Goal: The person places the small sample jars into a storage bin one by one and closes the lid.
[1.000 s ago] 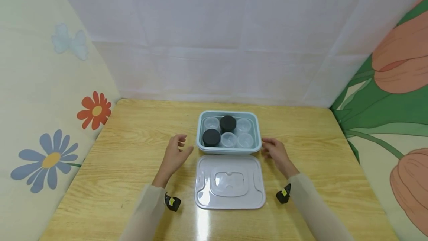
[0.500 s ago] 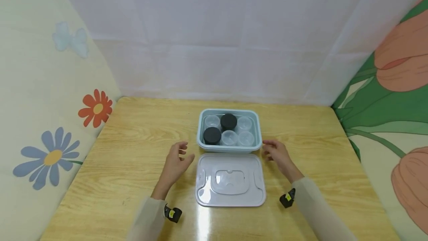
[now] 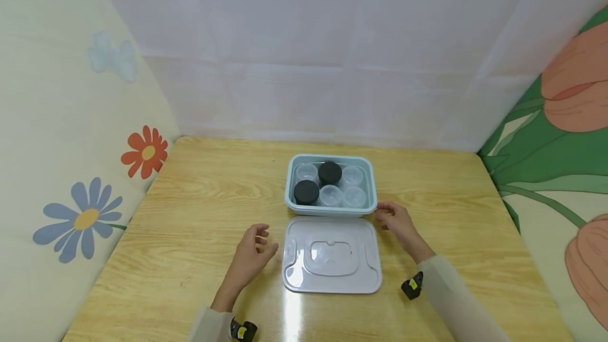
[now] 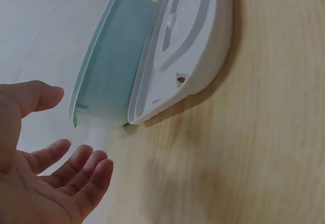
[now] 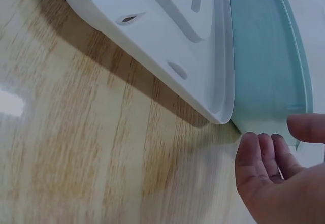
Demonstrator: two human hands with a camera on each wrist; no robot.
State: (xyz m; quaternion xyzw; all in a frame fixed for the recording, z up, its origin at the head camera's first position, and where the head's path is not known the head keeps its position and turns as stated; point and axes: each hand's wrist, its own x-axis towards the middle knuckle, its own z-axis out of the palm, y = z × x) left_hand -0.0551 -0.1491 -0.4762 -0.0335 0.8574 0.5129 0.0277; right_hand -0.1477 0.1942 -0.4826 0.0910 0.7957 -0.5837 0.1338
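A pale blue plastic box (image 3: 332, 211) stands at the back middle of the table. Two round black-topped jars (image 3: 306, 192) and several clear round cups (image 3: 331, 196) sit inside it. In front of the box lies its whitish lid (image 3: 332, 285), flat on the table. My left hand (image 3: 248, 260) hovers left of the lid, fingers loosely bent and holding nothing; the left wrist view shows it apart from the box wall (image 4: 117, 56). Beside the box's front right corner is my right hand (image 3: 401, 228), its fingers relaxed. Whether those fingertips touch the box I cannot tell.
The wood-grain table (image 3: 204, 183) runs back to a white cloth backdrop (image 3: 309, 67). Flower-patterned cloths stand along the left (image 3: 57, 146) and right (image 3: 560, 173) sides. Black wrist cameras (image 3: 412, 285) are strapped on both wrists.
My left hand has drawn back towards me, from near the box's front left corner to beside the lid. The right hand stays by the box. The head view has shifted slightly.
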